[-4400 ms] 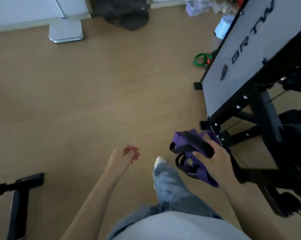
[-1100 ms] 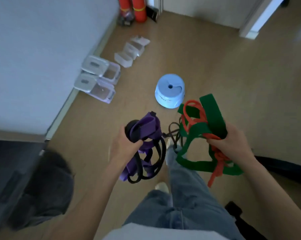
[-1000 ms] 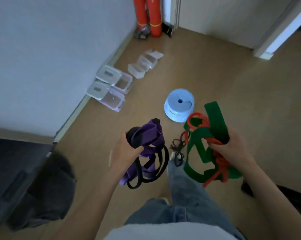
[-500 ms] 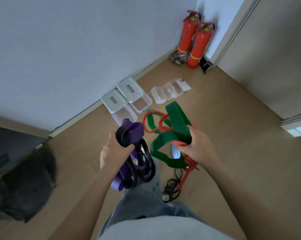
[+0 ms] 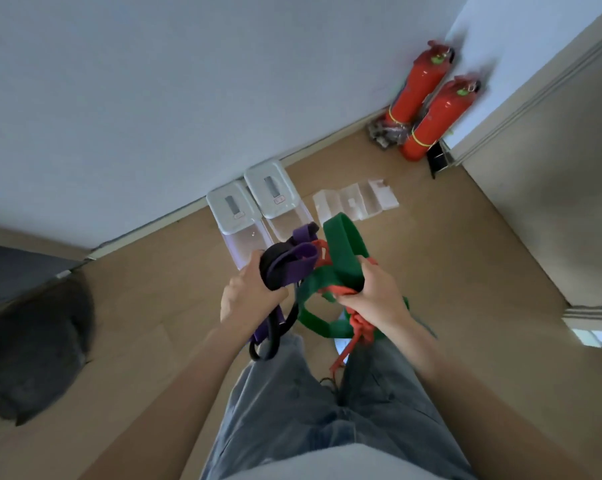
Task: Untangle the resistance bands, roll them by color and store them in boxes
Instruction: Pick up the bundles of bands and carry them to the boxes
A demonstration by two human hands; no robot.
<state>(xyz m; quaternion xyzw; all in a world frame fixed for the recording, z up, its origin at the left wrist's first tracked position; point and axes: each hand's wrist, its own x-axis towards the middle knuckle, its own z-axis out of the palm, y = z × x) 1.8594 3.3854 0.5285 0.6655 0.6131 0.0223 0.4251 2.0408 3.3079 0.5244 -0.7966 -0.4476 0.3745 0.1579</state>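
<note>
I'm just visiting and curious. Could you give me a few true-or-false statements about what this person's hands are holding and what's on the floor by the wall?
1. The left hand grips the purple and black bands. True.
2. The right hand is empty. False: it holds the green and red bands.
3. Two fire extinguishers stand in the corner. True.
4. The two lidded boxes sit in the middle of the room. False: they sit against the wall.
5. The bands are already rolled up. False: they hang in tangled loops.
</note>
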